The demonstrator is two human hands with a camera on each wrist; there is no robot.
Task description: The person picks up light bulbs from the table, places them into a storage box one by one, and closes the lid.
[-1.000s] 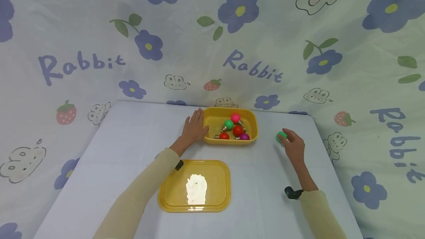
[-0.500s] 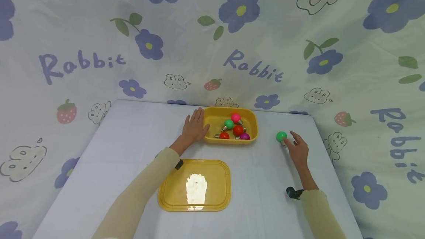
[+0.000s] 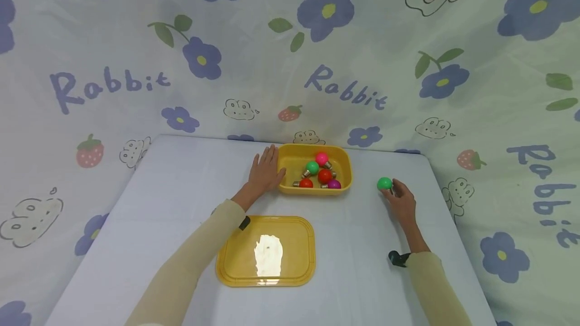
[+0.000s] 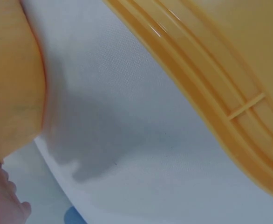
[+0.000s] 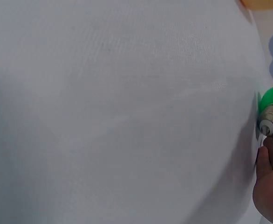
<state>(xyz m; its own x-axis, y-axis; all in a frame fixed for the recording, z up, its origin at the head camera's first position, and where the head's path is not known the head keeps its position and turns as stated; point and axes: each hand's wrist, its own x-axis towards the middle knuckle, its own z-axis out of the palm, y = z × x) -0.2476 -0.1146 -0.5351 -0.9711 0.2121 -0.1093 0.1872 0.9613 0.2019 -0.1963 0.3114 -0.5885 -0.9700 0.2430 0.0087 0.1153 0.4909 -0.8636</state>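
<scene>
My left hand [image 3: 264, 171] lies with straight fingers along the left wall of a yellow plastic box [image 3: 290, 191]. Inside the box are several small coloured light bulbs: a pink bulb [image 3: 321, 159], a green one, two red ones and a purple bulb [image 3: 334, 184]. To the right of the box, my right hand [image 3: 401, 200] pinches another green light bulb [image 3: 384, 183] between thumb and fingers. The right wrist view shows this bulb's metal screw base [image 5: 271, 119] facing the camera, with fingers [image 5: 263, 161] below it.
A flat yellow lid [image 3: 290, 258] lies in front of the box, near my left forearm; its ridged rim [image 4: 192, 100] fills the right of the left wrist view. A patterned cloth [image 3: 254, 54] hangs right behind the white table [image 3: 353, 265].
My right hand first covered the green bulb, drew back slightly to the right with its fingers spread, then closed on the bulb again. The left hand stays at the box.
</scene>
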